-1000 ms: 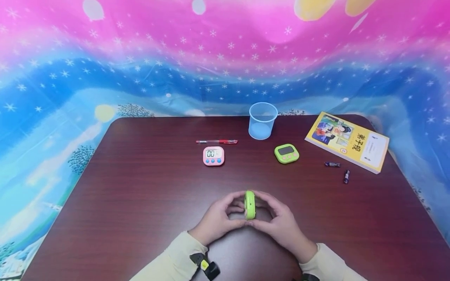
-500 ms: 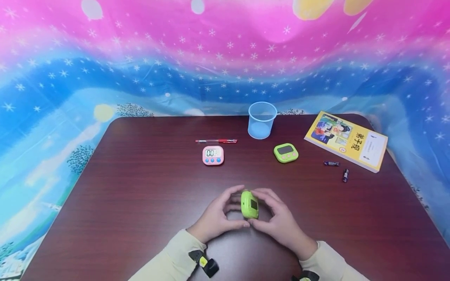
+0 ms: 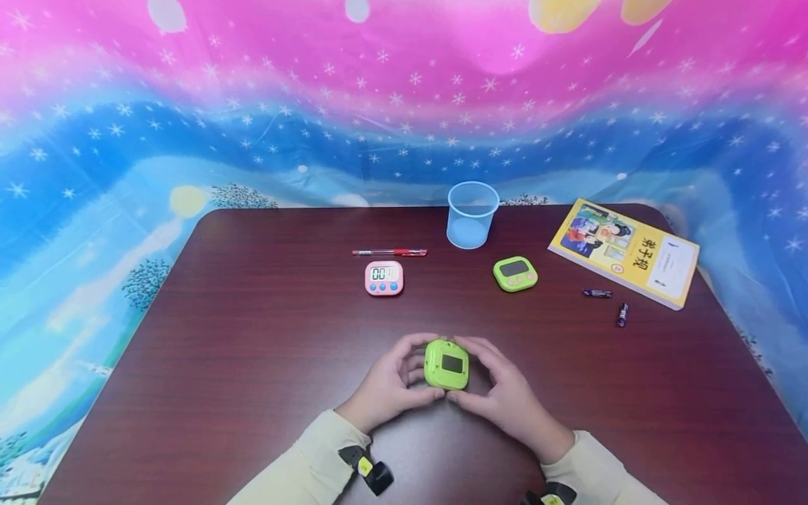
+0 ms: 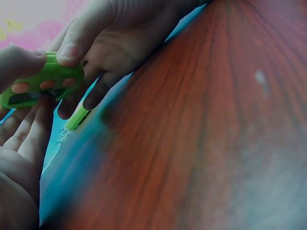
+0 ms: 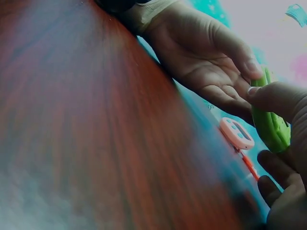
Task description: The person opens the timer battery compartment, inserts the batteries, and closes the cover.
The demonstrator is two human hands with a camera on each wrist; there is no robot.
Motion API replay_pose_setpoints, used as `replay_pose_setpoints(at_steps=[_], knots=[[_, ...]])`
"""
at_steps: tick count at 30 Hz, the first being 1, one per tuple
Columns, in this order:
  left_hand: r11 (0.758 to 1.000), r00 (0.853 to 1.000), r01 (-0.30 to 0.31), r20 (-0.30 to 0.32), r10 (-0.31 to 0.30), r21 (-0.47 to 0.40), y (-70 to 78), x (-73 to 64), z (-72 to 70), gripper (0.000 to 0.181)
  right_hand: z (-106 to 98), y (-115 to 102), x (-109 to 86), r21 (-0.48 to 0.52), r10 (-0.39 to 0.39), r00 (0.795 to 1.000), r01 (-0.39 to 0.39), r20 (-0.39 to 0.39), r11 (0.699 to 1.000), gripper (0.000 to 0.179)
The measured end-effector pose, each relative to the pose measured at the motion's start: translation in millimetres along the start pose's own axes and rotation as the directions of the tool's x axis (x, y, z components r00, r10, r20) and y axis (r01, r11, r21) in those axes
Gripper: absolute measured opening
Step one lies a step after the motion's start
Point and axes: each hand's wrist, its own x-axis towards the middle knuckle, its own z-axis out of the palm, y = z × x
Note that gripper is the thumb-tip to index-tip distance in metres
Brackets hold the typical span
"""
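Both hands hold a light-green digital timer (image 3: 445, 379) above the near middle of the table. My left hand (image 3: 382, 390) pinches its left side between thumb and fingers; my right hand (image 3: 513, 397) pinches it from the right, the thumb tips close together at its lower edge. Toward the head camera is the timer's back, with a dark rectangle whose nature I cannot tell. In the left wrist view the timer (image 4: 53, 72) shows its front, with pink buttons and part of a dark screen. From the right wrist, the timer (image 5: 271, 127) appears nearly edge-on.
Beyond the hands lie a pink timer (image 3: 384, 279), a red pen (image 3: 389, 252) and a second green timer (image 3: 515, 273). A blue mesh cup (image 3: 468, 228) stands at the back. To the right are a yellow book (image 3: 625, 252) and two batteries (image 3: 596, 293) on the dark table (image 3: 252, 337).
The green timer has turned between the hands, from edge-on to showing its back to the head camera. Both hands stay in nearly the same place.
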Motion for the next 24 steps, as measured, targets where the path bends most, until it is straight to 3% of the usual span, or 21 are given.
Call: replay_pose_setpoints(at_steps=[7,10,14,24], knots=[[1.000,0.999,-0.013,-0.031,0.012,-0.018,1.9,0.9,-1.7,0.074,-4.2,0.0,-0.8,0.028,0.027,0.998,-0.026,-0.056,0.999,0.074],[0.999,0.999,-0.026,-0.045,0.024,-0.036,1.7,0.8,-3.6,0.073,-4.5,0.7,-0.5,0.118,0.018,0.996,-0.007,-0.091,0.993,0.071],[0.996,0.997,-0.046,-0.061,0.041,-0.074,1.3,0.2,-5.7,0.060,-3.0,2.6,0.4,0.300,0.020,0.991,0.021,-0.135,0.954,0.064],[0.999,0.986,0.012,-0.166,-0.019,-0.040,1.4,-0.6,-6.3,0.027,-1.8,4.4,0.7,0.470,0.122,0.971,-0.013,-0.203,0.882,0.036]])
